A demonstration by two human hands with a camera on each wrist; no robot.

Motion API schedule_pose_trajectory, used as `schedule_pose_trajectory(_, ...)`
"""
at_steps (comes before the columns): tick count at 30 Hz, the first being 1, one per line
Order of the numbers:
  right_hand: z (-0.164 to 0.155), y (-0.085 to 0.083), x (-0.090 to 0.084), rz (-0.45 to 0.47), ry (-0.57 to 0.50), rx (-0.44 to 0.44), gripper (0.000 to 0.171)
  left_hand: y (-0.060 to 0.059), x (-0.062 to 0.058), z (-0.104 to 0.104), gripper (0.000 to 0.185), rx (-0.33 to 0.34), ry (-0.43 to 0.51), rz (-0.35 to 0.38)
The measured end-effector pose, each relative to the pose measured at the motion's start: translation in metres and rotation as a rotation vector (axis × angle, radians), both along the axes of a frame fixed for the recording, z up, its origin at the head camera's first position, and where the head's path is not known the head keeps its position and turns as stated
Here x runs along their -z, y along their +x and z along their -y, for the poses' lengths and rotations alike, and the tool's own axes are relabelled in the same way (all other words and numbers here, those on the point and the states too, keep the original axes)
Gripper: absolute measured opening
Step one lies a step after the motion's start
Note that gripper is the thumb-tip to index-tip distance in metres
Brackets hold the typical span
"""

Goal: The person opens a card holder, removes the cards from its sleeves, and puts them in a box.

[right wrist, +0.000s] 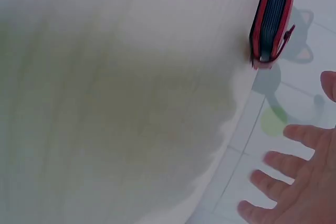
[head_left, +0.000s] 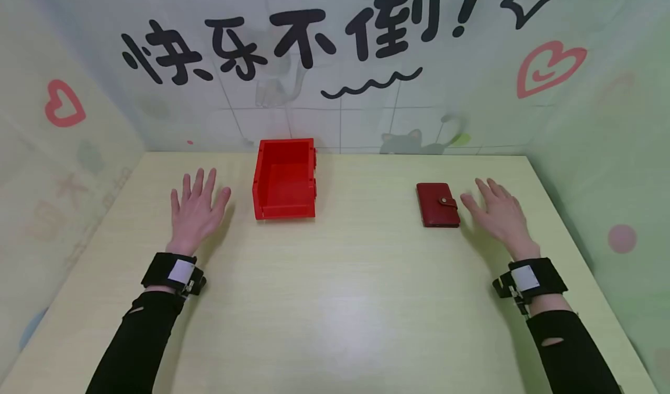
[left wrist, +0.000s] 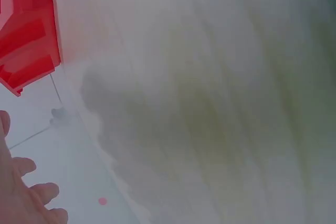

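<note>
My left hand (head_left: 195,215) is held with its fingers spread, left of a red plastic bin (head_left: 285,178), and has nothing in it. In the left wrist view the bin (left wrist: 31,24) shows at the upper left, with the fingertips below it. A dark red card holder (head_left: 438,205) with a snap strap lies flat on the table's right side. Just right of it is my right hand (head_left: 497,216), fingers extended and holding nothing. The right wrist view shows the card holder's (right wrist: 272,17) edge, with layered dark sleeves between red covers, beyond the fingers (right wrist: 286,163).
The pale wooden table (head_left: 340,289) runs back to a printed cloth backdrop (head_left: 340,109) with dark lettering. Similar printed cloth walls stand at the left and right sides. Each wrist wears a black strap (head_left: 536,280) with a small device.
</note>
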State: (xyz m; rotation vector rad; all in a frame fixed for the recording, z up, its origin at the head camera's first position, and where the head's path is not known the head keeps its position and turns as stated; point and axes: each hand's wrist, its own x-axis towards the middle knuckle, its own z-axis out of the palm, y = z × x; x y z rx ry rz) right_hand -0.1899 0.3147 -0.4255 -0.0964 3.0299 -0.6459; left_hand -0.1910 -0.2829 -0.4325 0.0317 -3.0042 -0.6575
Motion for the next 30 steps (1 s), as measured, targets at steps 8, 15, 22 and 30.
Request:
schedule_pose_trajectory(8,0.034,-0.010,-0.001,0.151,-0.081,-0.003,0.092,0.007,-0.009,-0.030,0.048,-0.107,0.199,-0.397)
schedule_pose_trajectory(15,0.051,-0.019,-0.003,0.276,-0.014,-0.002,0.103,0.016,-0.025,-0.064,0.026,0.015,0.279,-0.544)
schedule_pose_trajectory(22,0.061,-0.021,0.000,0.275,0.053,-0.007,0.085,0.024,-0.032,-0.091,0.019,0.160,0.337,-0.510)
schedule_pose_trajectory(30,0.092,-0.013,0.006,0.269,0.093,-0.007,0.076,0.035,-0.028,-0.125,0.020,0.363,0.352,-0.473)
